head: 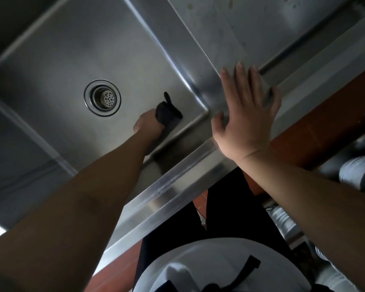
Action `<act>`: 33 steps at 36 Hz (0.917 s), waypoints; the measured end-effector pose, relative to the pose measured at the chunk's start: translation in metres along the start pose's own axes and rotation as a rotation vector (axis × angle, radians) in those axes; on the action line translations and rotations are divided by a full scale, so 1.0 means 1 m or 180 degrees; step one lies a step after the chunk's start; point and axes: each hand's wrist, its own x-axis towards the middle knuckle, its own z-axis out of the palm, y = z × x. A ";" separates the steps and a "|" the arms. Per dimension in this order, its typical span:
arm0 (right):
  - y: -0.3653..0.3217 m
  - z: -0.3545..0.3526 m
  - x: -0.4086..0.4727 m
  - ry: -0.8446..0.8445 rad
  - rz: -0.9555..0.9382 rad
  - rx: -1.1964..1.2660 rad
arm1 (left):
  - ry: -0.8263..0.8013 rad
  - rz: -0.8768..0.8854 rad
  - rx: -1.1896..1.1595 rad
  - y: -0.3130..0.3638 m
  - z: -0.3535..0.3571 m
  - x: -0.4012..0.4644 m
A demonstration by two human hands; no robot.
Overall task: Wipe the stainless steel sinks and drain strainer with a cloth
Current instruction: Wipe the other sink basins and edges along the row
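Left hand grips my dark grey cloth on the stainless steel sink floor, near its round perforated drain strainer. My right hand hovers, fingers spread.

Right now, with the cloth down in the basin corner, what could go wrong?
1. The left hand holds the cloth bunched, with loose ends sticking out; little fabric may touch the sink, so the corner may get missed.
2. The strainer sits beside the cloth; a loose end might snag on it in a wider stroke.
3. The right hand is open over the rim; on wet steel it could slip.
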 end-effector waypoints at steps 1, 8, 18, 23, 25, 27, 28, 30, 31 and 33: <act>0.000 0.000 0.000 0.0008 0.0003 -0.0003 | 0.0028 0.0176 -0.0074 0.006 0.000 0.001; -0.001 0.000 0.000 -0.0038 0.0040 -0.0006 | -0.0392 0.0739 -0.0320 0.062 -0.006 -0.002; -0.001 -0.007 0.000 -0.0212 0.0026 0.0028 | -0.1532 0.1064 -0.0019 0.078 -0.018 -0.034; -0.003 -0.010 -0.001 -0.0282 0.0081 0.0158 | -0.1465 0.1076 -0.0165 0.064 -0.032 -0.061; -0.003 -0.011 -0.002 -0.0340 0.0081 0.0175 | -0.1401 0.1069 -0.0276 0.057 -0.042 -0.082; -0.003 -0.013 -0.003 -0.0395 0.0074 0.0210 | -0.1262 0.1118 -0.0332 0.051 -0.053 -0.107; -0.003 -0.015 -0.003 -0.0426 0.0076 0.0257 | -0.1155 0.1142 -0.0306 0.048 -0.057 -0.120; -0.003 -0.020 -0.004 -0.0486 0.0080 0.0402 | -0.0928 0.1165 -0.0180 0.043 -0.065 -0.144; -0.002 -0.022 -0.004 -0.0514 0.0078 0.0481 | -0.0816 0.1159 -0.0122 0.040 -0.066 -0.155; 0.002 -0.026 -0.003 -0.0676 0.0028 0.0634 | -0.0568 0.1143 -0.0048 0.036 -0.067 -0.176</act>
